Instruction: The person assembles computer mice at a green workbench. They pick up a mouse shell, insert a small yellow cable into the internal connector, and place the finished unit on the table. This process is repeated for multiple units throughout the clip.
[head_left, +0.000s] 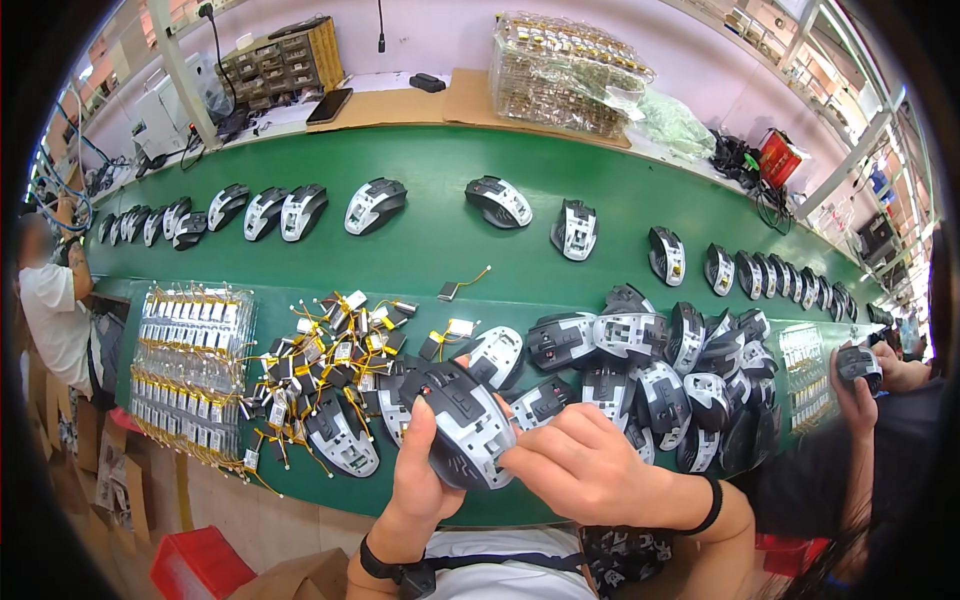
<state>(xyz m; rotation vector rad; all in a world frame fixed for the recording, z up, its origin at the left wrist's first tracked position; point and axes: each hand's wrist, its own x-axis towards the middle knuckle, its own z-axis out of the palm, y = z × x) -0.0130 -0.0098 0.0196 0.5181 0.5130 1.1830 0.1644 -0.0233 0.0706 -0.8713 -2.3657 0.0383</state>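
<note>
Long green worktable [400, 262] is spanning the frame, edges bending with the lens. Pale lilac wall [430, 40] is standing behind; brown cardboard boxes [88, 440] are crowding the floor, lower left.

Seeing 2 co-workers: person in a white shirt [48, 320] at the left edge; person in dark clothing [830, 475] at the right, holding 1 mouse.

Heap of open-shelled black-and-silver computer mice [662, 395] is filling right of centre; overlapping, can't count. More are lining the upper table: 8 spaced-out mice [375, 206] mid-row, the rest bunching at both ends.

1 stack of transparent plastic trays [560, 85] is sitting top centre. 2 flat battery trays [195, 370] are lying on the table, far left and far right. 1 grey multi-drawer cabinet [282, 68], upper left. 1 red plastic bin [205, 565], lower left.

Left hand [412, 485] is gripping 1 black-and-silver mouse shell [458, 420], lower centre, thumb on its left side. Right hand [590, 468] is touching its right edge with bunched fingertips; can't tell if they're pinching anything.

1 black phone [330, 106] is lying upper left. Small silver batteries with yellow leads [343, 352] are tangling left of centre, uncountable; 1 lone battery [448, 290] is lying above the held mouse.
</note>
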